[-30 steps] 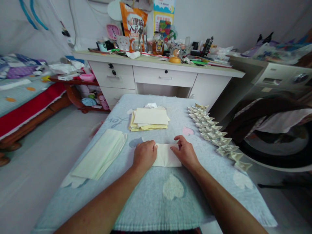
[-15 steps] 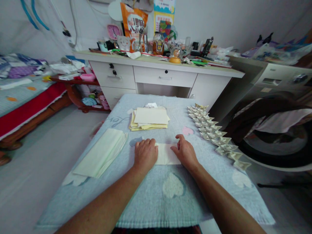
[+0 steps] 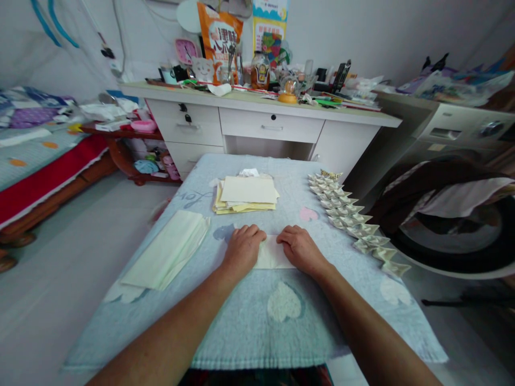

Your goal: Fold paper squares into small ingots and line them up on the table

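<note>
A cream sheet of paper (image 3: 274,255) lies flat on the cloth-covered table between my two hands. My left hand (image 3: 243,247) covers its left part, with fingers curled at the top edge. On its right part rests my right hand (image 3: 301,247), thumb and fingers drawn together at the upper edge. Both hands hide the sheet's ends. Beyond them sits a stack of cream and yellow paper (image 3: 248,190). To the left is a pile of long, pale green folded paper (image 3: 167,251). A row of folded paper boat-like shapes (image 3: 345,214) runs down the right side.
The table wears a light blue cloth (image 3: 241,327) with heart patterns. Crumpled white paper (image 3: 249,172) lies behind the stack. A white desk (image 3: 273,126) loaded with clutter stands at the far side. To the right is a washing machine (image 3: 454,131), to the left a bed (image 3: 48,166).
My right hand has closed its raised, spread fingers and come down onto the paper's upper edge, slightly leftward. My left thumb and fingers have shifted a little to the right along the sheet.
</note>
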`<state>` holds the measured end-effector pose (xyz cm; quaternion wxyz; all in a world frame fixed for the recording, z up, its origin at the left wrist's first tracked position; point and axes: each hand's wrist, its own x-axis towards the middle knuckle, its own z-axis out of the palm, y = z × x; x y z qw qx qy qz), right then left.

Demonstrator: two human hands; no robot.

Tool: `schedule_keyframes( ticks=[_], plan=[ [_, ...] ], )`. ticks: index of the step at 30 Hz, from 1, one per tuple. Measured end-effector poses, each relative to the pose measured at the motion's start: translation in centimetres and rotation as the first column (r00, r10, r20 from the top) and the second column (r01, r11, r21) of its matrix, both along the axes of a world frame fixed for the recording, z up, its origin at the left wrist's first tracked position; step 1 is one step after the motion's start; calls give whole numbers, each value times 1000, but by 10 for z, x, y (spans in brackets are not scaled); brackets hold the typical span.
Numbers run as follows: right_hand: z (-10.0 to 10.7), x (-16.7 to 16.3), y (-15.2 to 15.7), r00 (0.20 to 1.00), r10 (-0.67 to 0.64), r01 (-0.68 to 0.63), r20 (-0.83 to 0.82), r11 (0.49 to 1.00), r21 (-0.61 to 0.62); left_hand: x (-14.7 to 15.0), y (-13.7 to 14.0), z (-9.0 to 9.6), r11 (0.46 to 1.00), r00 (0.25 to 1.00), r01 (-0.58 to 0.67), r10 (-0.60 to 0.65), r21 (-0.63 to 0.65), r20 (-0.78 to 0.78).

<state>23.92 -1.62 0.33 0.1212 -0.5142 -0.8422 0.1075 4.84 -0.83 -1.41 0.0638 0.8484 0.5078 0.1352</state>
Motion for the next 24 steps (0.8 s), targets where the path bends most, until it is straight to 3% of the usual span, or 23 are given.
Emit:
schedule_keyframes(
  ticks=[8, 16, 24],
  plan=[
    [9, -14, -11, 978, -122, 123, 170, 992, 1, -18, -5, 5, 988, 989, 140, -136, -70, 65],
    [15, -19, -18, 952, -107, 125, 286, 991, -45, -29, -4, 7, 960, 980, 196, -189, -200, 54],
    [15, -37, -28, 928, -199, 208, 315, 978, 3, -35, -1, 13, 923, 968, 252, -238, -291, 82]
  ],
)
